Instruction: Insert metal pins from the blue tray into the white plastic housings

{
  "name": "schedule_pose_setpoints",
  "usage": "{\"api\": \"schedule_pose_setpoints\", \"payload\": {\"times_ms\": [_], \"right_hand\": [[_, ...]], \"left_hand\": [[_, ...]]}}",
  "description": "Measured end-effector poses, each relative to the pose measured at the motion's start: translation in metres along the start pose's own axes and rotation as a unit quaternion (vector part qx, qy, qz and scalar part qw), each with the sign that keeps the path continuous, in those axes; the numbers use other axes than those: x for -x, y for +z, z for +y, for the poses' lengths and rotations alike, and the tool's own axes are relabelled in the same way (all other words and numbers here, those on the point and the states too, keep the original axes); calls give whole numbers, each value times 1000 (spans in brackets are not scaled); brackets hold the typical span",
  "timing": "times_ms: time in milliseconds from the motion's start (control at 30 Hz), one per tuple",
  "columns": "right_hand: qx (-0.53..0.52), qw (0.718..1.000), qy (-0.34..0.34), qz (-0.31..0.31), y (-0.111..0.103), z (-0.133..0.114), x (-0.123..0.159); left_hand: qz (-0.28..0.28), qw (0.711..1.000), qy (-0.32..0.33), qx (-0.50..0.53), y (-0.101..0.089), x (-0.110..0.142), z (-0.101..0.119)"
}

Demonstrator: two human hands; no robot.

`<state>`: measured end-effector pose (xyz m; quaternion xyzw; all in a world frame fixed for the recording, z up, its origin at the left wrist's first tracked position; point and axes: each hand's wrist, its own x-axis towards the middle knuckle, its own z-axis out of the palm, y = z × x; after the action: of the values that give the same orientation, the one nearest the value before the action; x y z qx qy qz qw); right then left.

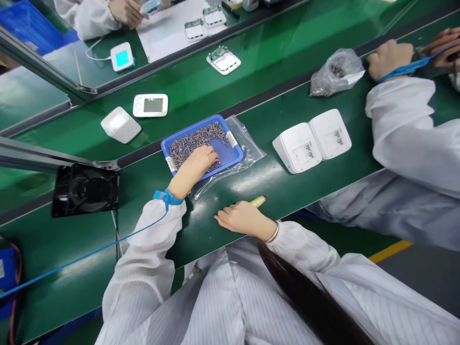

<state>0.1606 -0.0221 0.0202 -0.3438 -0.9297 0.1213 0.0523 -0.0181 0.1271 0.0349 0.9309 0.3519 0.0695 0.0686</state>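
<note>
My left hand [197,164] reaches into a blue tray [235,154], its bent fingers down among a heap of small metal screws [189,143]. What exactly lies between the fingertips is hidden. A blue strap [167,197] with a cord circles that wrist. Nearer to me, my right hand [244,219] rests palm down on the green table, fingers curled over a screwdriver with a yellow handle [258,201]. Its tip sticks out past the far side of the hand; the rest is covered. Under the tray lies a clear plastic bag [244,139].
Two white housings [300,148] stand to the right. Beyond is a bag of screws [338,72], near a co-worker's hand [390,60]. A black fan [86,189] sits left. Across the ledge are a white display unit [151,105], a housing [121,125] and an open circuit-board unit [223,61].
</note>
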Motion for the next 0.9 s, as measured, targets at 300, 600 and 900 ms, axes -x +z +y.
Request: {"api": "schedule_pose_setpoints", "payload": {"times_ms": [300,600,900], "right_hand": [[31,979,152,130,-30,35,39],[46,836,476,270,-40,115,90],[-266,937,218,68,-46,16,33]], "left_hand": [[270,945,-94,162,-5,3,18],[199,888,-167,378,29,51,89],[233,841,-199,446,46,62,106]]}}
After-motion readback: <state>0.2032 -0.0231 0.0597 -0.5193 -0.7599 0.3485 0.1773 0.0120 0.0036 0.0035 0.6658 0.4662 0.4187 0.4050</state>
